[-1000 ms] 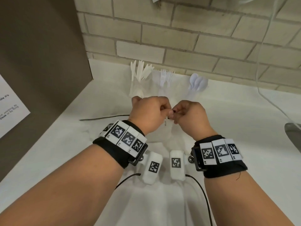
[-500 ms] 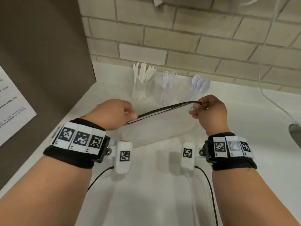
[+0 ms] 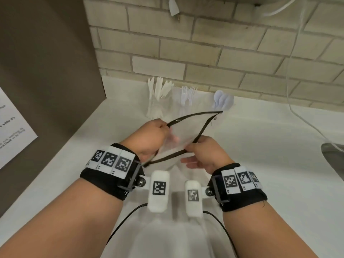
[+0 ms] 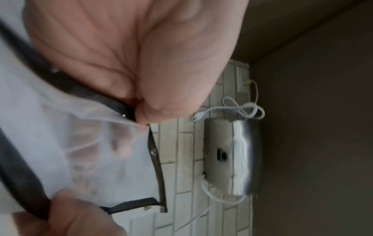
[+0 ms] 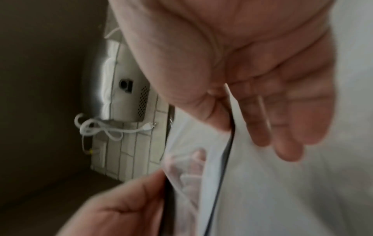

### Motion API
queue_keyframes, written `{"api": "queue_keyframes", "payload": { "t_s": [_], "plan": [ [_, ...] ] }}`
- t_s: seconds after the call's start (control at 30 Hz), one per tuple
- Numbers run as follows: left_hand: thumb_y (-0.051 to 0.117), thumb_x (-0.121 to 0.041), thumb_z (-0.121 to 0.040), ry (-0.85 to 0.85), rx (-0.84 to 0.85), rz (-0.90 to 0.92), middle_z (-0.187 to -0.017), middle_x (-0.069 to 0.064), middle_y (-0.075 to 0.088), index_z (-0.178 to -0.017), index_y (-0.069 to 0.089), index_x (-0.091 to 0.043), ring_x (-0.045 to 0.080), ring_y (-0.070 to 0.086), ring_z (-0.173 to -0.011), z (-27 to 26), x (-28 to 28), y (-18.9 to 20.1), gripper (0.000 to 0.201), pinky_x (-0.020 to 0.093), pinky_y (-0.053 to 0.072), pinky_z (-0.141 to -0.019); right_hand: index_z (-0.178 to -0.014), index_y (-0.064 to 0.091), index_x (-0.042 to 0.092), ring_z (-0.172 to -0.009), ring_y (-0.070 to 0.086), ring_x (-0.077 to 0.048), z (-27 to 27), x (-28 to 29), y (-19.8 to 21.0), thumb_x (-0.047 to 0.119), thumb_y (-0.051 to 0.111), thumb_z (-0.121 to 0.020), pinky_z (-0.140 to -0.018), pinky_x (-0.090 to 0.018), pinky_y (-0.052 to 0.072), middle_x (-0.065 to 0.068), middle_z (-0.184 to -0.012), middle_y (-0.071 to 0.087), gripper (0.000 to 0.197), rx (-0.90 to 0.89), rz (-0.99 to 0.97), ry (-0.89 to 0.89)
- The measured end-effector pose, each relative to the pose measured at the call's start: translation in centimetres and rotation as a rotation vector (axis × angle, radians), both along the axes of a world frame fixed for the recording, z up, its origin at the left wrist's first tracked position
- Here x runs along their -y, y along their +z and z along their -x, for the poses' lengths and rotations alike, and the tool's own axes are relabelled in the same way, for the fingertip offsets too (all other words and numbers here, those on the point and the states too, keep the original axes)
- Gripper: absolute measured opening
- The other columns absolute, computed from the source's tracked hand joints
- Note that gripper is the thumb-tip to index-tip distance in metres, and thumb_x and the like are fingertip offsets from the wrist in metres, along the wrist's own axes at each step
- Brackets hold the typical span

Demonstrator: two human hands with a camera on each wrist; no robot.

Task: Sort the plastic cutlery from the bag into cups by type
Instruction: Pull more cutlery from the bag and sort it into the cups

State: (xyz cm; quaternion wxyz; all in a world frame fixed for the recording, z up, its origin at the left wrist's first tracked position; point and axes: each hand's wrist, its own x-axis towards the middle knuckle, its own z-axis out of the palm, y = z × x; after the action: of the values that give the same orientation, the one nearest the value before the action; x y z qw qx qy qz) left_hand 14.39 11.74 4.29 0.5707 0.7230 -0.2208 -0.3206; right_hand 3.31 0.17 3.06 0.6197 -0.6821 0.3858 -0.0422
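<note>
Bag (image 3: 183, 135), clear with dark zip rim, held up between both hands | left hand (image 3: 149, 136) pinching far rim, right hand (image 3: 206, 153) pinching near rim, mouth spread wide, likely for checking inside | beyond grip: cups (image 3: 158, 108) with knives, forks, spoons already sorted.

Brick wall (image 3: 204, 53); white cable (image 3: 297, 108); paper sheet (image 3: 11, 131) left.

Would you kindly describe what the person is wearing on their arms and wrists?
Both forearms are bare, with no sleeves. Each wrist carries a black band: the left wristband and right wristband, each topped with white tiles printed with black square markers. A white rounded camera pod with its own marker and a thin black cable hangs from each.
</note>
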Motion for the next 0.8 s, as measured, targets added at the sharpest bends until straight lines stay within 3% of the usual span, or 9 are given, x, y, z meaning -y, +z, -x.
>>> {"api": "queue_keyframes", "payload": {
  "t_s": [0.1, 0.2, 0.3, 0.43, 0.5, 0.57, 0.63, 0.7, 0.8],
  "plan": [
    [0.046, -0.011, -0.097, 0.121, -0.321, 0.309, -0.110, 0.021, 0.069, -0.114, 0.060, 0.002, 0.034, 0.066, -0.103, -0.1, -0.5, 1.4, 0.026, 0.046, 0.052, -0.092, -0.123, 0.054, 0.005, -0.078, 0.067, -0.034, -0.8, 1.2, 0.7, -0.009, 0.038, -0.090, -0.063, -0.043, 0.059, -0.020, -0.108, 0.068, 0.039, 0.298, -0.349, -0.234],
    [0.076, -0.031, -0.079, 0.147, -0.148, 0.204, -0.108, 0.006, 0.073, -0.114, 0.062, -0.014, 0.025, 0.070, -0.099, -1.0, -1.2, 1.4, 0.041, 0.045, 0.055, -0.087, -0.125, 0.053, -0.005, -0.105, 0.063, -0.038, -1.2, 1.4, 2.4, -0.008, 0.033, -0.090, -0.085, -0.056, 0.052, -0.023, -0.119, 0.063, 0.041, 0.505, -0.536, -0.274],
    [0.075, -0.024, -0.079, 0.225, -0.049, 0.038, -0.099, 0.007, 0.074, -0.098, 0.069, -0.018, 0.028, 0.071, -0.092, -1.2, -1.3, 0.8, 0.022, 0.050, 0.057, -0.082, -0.122, 0.056, -0.007, -0.104, 0.064, -0.036, -1.4, 1.0, 4.4, 0.002, 0.038, -0.090, -0.095, -0.055, 0.047, -0.019, -0.109, 0.066, 0.038, 0.560, -0.480, -0.208],
    [0.051, -0.016, -0.094, 0.326, -0.219, 0.102, -0.095, 0.010, 0.073, -0.096, 0.066, -0.010, 0.029, 0.067, -0.086, -1.6, -1.0, 0.6, 0.016, 0.040, 0.054, -0.077, -0.113, 0.063, 0.005, -0.092, 0.068, -0.024, -1.4, -0.1, 5.5, 0.026, 0.060, -0.085, -0.081, -0.040, 0.052, -0.008, -0.097, 0.071, 0.035, 0.523, -0.310, -0.028],
    [0.043, -0.003, -0.096, 0.342, -0.416, 0.255, -0.104, 0.015, 0.070, -0.097, 0.064, -0.004, 0.031, 0.065, -0.094, -1.7, -0.7, 0.9, 0.020, 0.045, 0.053, -0.090, -0.114, 0.062, 0.004, -0.094, 0.070, -0.028, -1.6, -0.4, 4.4, 0.023, 0.070, -0.074, -0.085, -0.048, 0.056, -0.011, -0.102, 0.073, 0.045, 0.391, -0.147, -0.015],
    [0.036, 0.000, -0.097, 0.311, -0.602, 0.405, -0.108, 0.020, 0.066, -0.104, 0.062, 0.003, 0.031, 0.065, -0.099, -1.4, -0.8, 1.5, 0.027, 0.046, 0.052, -0.093, -0.114, 0.063, 0.005, -0.092, 0.069, -0.034, -1.6, -0.5, 3.1, 0.017, 0.067, -0.083, -0.085, -0.056, 0.054, -0.013, -0.102, 0.072, 0.033, 0.242, -0.071, -0.019],
    [0.039, -0.007, -0.094, 0.236, -0.746, 0.538, -0.106, 0.017, 0.066, -0.106, 0.062, 0.002, 0.027, 0.066, -0.093, -1.3, -1.6, 1.8, 0.027, 0.039, 0.055, -0.083, -0.116, 0.060, 0.008, -0.081, 0.066, -0.031, -1.5, -0.2, 2.0, 0.012, 0.055, -0.095, -0.071, -0.048, 0.056, -0.012, -0.100, 0.068, 0.022, 0.133, -0.141, -0.032],
    [0.046, -0.016, -0.086, 0.156, -0.854, 0.605, -0.117, 0.017, 0.064, -0.116, 0.060, 0.001, 0.030, 0.064, -0.106, -1.1, -2.6, 1.9, 0.037, 0.042, 0.048, -0.096, -0.114, 0.057, 0.008, -0.081, 0.064, -0.030, -1.6, 0.5, 1.6, 0.009, 0.045, -0.099, -0.069, -0.046, 0.055, -0.013, -0.100, 0.067, 0.019, 0.147, -0.294, -0.116],
    [0.056, -0.006, -0.081, 0.147, -0.626, 0.415, -0.128, 0.024, 0.059, -0.126, 0.055, 0.004, 0.038, 0.060, -0.115, -0.4, -2.5, 0.7, 0.047, 0.051, 0.046, -0.101, -0.115, 0.058, 0.003, -0.079, 0.066, -0.026, -2.1, 0.9, 2.6, 0.008, 0.042, -0.099, -0.071, -0.038, 0.057, -0.013, -0.096, 0.068, 0.022, 0.302, -0.479, -0.187]
  ]
}}
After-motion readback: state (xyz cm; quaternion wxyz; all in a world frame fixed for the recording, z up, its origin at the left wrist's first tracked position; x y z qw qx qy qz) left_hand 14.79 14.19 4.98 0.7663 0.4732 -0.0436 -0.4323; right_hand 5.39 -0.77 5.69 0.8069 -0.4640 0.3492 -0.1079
